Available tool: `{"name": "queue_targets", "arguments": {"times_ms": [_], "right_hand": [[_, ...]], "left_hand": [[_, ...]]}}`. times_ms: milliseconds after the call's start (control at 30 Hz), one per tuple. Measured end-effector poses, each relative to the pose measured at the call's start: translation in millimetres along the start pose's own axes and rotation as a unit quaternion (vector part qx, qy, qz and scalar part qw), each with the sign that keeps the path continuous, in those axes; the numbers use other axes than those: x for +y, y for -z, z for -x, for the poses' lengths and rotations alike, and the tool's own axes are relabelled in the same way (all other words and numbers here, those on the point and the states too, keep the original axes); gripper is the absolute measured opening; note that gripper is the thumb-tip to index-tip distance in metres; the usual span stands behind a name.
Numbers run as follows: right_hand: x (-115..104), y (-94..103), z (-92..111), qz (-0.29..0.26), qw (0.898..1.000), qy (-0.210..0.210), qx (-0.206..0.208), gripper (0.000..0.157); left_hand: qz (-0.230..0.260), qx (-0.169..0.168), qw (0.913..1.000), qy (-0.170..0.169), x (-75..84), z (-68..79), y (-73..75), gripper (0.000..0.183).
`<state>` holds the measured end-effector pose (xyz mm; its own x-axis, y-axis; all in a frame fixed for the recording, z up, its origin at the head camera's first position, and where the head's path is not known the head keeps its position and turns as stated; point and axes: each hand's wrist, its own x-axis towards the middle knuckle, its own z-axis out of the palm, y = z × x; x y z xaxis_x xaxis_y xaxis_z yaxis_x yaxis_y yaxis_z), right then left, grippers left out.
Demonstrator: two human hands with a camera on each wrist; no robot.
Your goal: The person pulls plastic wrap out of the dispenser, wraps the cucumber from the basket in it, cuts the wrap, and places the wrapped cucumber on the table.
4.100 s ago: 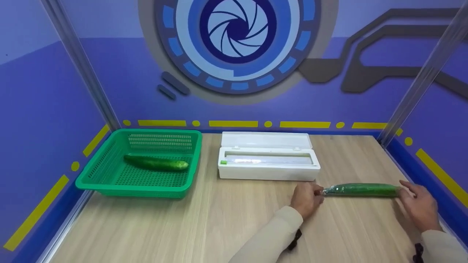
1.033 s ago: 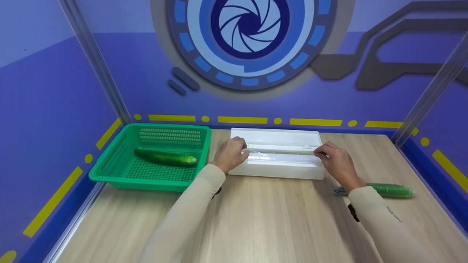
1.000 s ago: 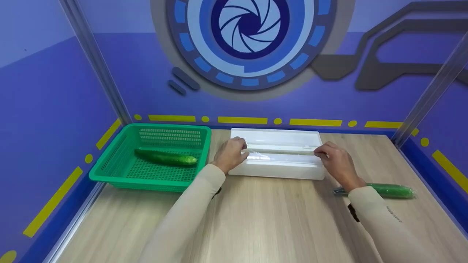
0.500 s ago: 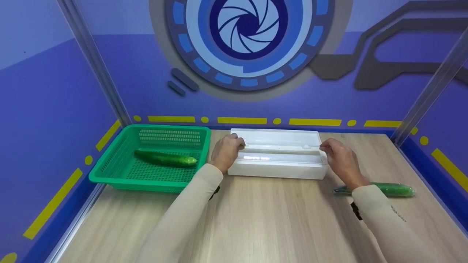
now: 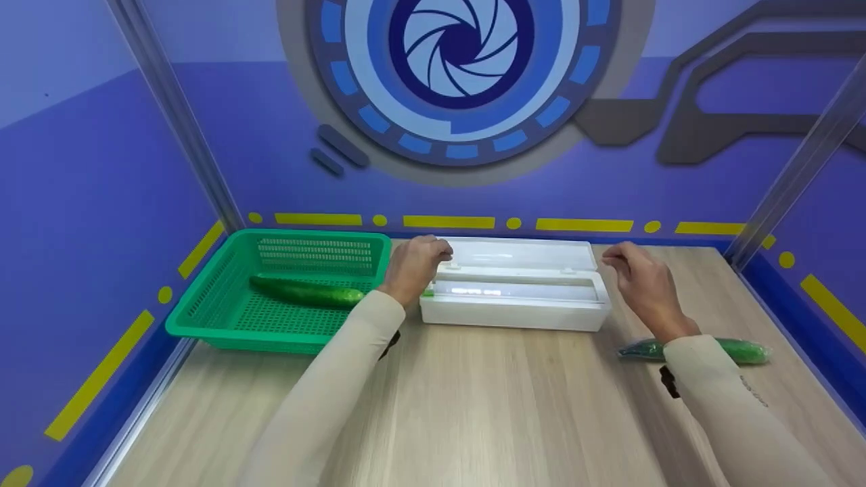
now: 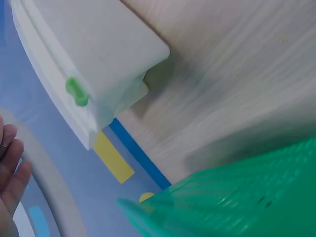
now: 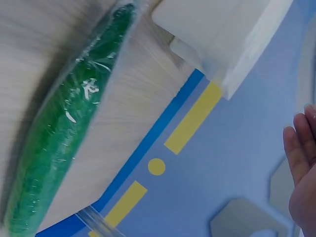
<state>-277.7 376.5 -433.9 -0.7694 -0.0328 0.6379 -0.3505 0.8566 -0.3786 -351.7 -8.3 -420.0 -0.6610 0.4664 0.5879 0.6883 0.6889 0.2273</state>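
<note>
A white cling film dispenser (image 5: pixel 514 314) stands at the back middle of the table, its lid (image 5: pixel 521 253) tilted back. A roll of clear film (image 5: pixel 514 291) lies inside, and a green slider (image 6: pixel 77 92) sits at the left end. My left hand (image 5: pixel 413 267) is above the dispenser's left end, thumb and fingertips pinched together. Beyond the right end, my right hand (image 5: pixel 643 284) is raised in a matching pinch. Clear film between them is barely visible. A film-wrapped cucumber (image 7: pixel 69 113) lies on the table, partly behind my right forearm.
A green plastic basket (image 5: pixel 277 341) stands at the left, holding an unwrapped cucumber (image 5: pixel 304 293). Blue printed walls (image 5: pixel 223 135) close off the back and sides of the wooden table (image 5: pixel 473 406).
The wrapped cucumber was let go on the right. Both hands went to the dispenser, pinched film at its front, and have risen and moved slightly apart and back.
</note>
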Motion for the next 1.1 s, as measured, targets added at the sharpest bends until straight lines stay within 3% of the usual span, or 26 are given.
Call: {"name": "queue_targets", "arguments": {"times_ms": [367, 733, 967, 1100], "right_hand": [[-3, 14.6, -13, -0.009, 0.998, 0.03, 0.054, 0.006], [-6, 27.9, -26, -0.012, 0.994, 0.069, 0.085, 0.003], [-11, 37.3, -33, -0.037, 0.99, 0.067, 0.118, 0.005], [-16, 46.1, -37, -0.062, 0.991, 0.04, 0.109, 0.006]], "left_hand": [[-0.005, 0.041, 0.9978, -0.052, 0.7, -13.3, 15.0, 0.007], [-0.054, 0.049, 0.9947, -0.073, 4.2, -26.4, 36.6, 0.006], [-0.021, 0.055, 0.9963, -0.064, 8.5, -33.1, 48.5, 0.009], [0.011, 0.074, 0.9955, -0.059, 10.2, -35.0, 53.9, 0.008]]}}
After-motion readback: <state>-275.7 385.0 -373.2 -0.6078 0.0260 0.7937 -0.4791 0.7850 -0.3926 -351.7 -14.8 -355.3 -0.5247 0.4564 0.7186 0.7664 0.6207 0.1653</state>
